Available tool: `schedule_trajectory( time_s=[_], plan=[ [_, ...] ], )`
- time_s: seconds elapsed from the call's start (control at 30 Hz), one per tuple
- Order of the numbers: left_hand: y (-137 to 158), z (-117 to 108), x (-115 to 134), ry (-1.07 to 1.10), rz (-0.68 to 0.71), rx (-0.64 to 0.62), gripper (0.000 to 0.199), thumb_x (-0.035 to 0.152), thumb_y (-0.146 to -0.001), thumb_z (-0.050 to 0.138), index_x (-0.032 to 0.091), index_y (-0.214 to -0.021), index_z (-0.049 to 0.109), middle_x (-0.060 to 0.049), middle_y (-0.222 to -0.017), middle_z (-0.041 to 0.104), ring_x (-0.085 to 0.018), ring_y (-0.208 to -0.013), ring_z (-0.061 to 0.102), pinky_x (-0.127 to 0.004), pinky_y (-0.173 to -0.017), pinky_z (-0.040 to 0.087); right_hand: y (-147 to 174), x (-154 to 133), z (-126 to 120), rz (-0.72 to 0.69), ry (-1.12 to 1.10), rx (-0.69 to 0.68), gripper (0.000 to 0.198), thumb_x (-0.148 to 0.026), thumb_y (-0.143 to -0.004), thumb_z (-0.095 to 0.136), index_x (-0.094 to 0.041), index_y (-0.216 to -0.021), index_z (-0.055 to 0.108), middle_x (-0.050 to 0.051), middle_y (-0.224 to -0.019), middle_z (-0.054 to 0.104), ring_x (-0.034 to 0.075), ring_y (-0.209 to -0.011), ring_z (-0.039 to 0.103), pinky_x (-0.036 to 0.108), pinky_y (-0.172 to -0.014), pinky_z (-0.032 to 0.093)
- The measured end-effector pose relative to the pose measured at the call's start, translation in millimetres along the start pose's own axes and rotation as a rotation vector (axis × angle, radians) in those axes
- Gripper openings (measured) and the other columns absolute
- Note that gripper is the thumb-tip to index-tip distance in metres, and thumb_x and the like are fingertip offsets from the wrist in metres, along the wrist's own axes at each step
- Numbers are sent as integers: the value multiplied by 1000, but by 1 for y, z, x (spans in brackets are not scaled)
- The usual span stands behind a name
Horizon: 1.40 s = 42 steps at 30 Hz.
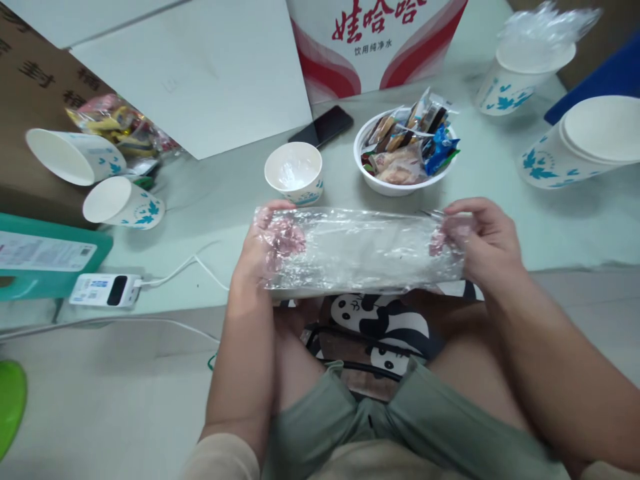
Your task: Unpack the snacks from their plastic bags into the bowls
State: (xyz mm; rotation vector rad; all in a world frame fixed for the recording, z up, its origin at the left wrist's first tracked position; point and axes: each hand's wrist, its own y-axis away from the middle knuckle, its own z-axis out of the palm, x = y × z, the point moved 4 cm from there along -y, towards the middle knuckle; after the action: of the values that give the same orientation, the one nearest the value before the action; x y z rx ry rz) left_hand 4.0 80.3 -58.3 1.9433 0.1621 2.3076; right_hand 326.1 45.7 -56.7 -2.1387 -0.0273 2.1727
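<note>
A sheet of clear plastic film (365, 250), wrinkled and shiny, is stretched between my two hands above the table's front edge. My left hand (273, 237) grips its left end, the fingers showing through the plastic. At the opposite end my right hand (477, 233) pinches the film between thumb and fingers. Just beyond the film stands a paper cup (305, 193) with a blue leaf print and crumpled clear plastic inside. A white bowl (393, 188) of wrapped snacks sits behind the film, nearer my right hand.
Two paper cups (125, 203) lie tipped at the left, beside bagged snacks (117, 120). A phone (330, 127) lies by a white box (200, 73). A power bank (105, 291) with a white cable is at the left edge. More cups (555, 150) are on the right.
</note>
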Motion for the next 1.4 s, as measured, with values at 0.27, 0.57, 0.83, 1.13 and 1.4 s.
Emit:
schedule_trajectory(
  time_s=[0.27,0.57,0.83,1.13,1.4],
  plan=[
    [-4,-4,1,-35,-78,-92,25,40,-75,67,19,-62,65,-7,-78,73,-19,-69,71,-33,-65,61,-5,-5,-8,73,-149,99,31,-52,-72,64,-25,-57,64,7,-71,70,21,-62,64,37,-54,50],
    [-3,5,-6,-185,-143,-118,44,20,-61,84,22,-98,61,-4,-112,64,-19,-93,71,-21,-58,57,-6,18,-6,206,243,66,49,-30,-61,83,-27,-106,60,0,-95,64,13,-60,59,32,-55,53],
    [5,7,-2,-132,-99,-255,50,20,-62,80,26,-107,58,-6,-117,64,-17,-78,73,-16,-38,42,0,-29,14,-293,597,155,16,-30,-79,73,-27,-94,71,8,-110,64,29,-116,60,49,-107,47],
    [19,7,5,18,-125,-370,71,37,-57,92,33,-121,60,-7,-130,68,-27,-101,75,-29,-67,61,5,11,101,242,232,-746,15,-33,-76,74,-20,-82,70,-1,-61,68,13,-52,61,25,-51,48],
    [14,49,-23,102,-208,-444,69,55,-61,89,21,-115,64,-14,-122,73,-30,-117,70,-40,-94,57,-1,13,83,283,-101,-253,40,-54,-74,79,-22,-84,58,-3,-59,68,13,-46,63,24,-46,50]
  ],
)
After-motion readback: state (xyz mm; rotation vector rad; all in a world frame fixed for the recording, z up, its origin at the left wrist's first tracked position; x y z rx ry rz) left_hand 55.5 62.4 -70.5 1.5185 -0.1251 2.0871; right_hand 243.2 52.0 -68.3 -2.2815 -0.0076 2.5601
